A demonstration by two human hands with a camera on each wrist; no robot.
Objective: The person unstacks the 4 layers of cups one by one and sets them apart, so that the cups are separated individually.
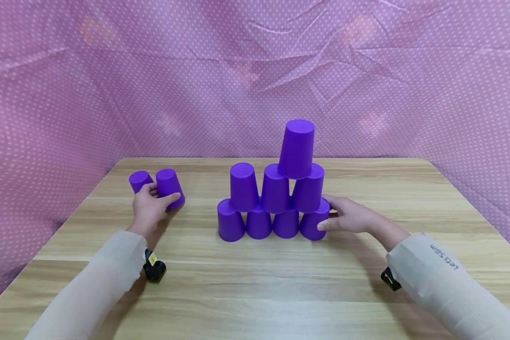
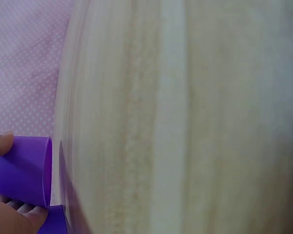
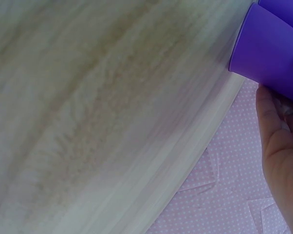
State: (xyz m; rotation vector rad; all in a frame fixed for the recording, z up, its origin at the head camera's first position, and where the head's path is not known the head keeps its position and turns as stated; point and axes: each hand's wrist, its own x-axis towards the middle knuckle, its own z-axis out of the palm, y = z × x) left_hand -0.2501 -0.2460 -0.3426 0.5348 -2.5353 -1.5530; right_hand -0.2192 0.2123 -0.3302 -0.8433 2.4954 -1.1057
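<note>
My left hand [image 1: 148, 203] grips an upside-down purple cup [image 1: 168, 185], thumb on its near right side and fingers on its left. In the left wrist view that cup [image 2: 22, 168] has its rim close to the tabletop. A second upside-down cup [image 1: 140, 179] stands just left of it, partly hidden by the hand. My right hand [image 1: 350, 215] holds the sides of the rightmost bottom cup [image 1: 313, 223] of a stack, thumb in front, fingers behind. Three cups form the stack's second row, and one cup [image 1: 298, 148] sits above its right pair.
The stack's bottom row has several cups, with its leftmost cup [image 1: 231, 222] at the near left. All stand on a wooden table [image 1: 255, 288]. Pink dotted cloth [image 1: 221, 85] hangs behind and at both sides. A small black device [image 1: 154, 270] is strapped at the left wrist.
</note>
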